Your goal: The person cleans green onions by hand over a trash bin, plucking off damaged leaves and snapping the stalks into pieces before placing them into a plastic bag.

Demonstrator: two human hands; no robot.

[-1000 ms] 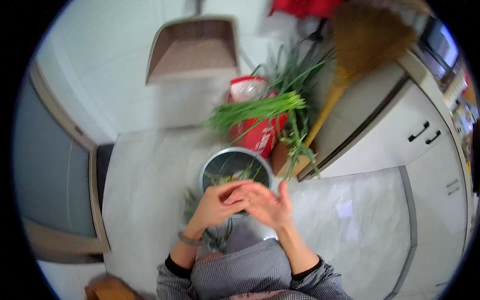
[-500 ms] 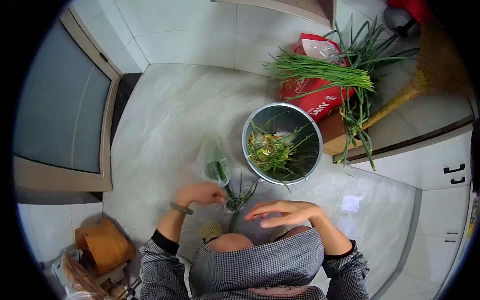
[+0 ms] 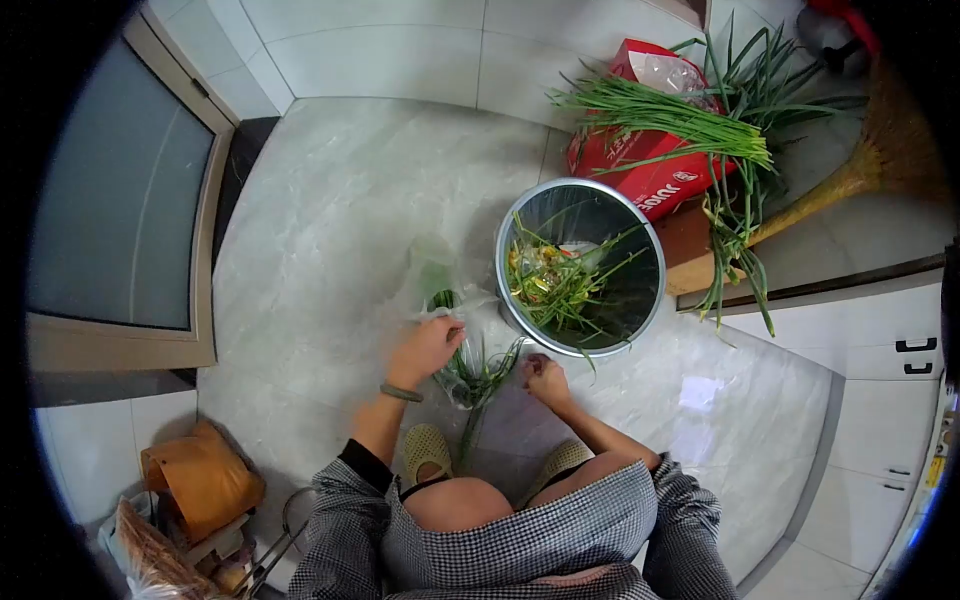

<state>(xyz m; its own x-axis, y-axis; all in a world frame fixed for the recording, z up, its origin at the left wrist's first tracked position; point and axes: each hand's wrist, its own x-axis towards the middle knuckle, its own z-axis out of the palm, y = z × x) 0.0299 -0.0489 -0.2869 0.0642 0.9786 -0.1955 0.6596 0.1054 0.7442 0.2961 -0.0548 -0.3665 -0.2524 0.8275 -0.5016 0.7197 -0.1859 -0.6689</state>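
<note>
Left hand [image 3: 428, 345] curled at plastic bag [image 3: 430, 268], right hand [image 3: 547, 382] curled nearby, grips indeterminable; greens [image 3: 486, 380] appeared light, limp, best held mid-bunch.

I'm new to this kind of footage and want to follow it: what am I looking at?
There's no robot here: these are a person's bare hands, and every picture comes from one camera on their head, looking down. The left hand, with a band on its wrist, is at a clear plastic bag with greens inside, on the floor. The right hand is near the bin, fingers curled; I can't tell whether it holds anything. Green scraps lie in the bin. Behind it, long green stalks lie across a red bag.
</note>
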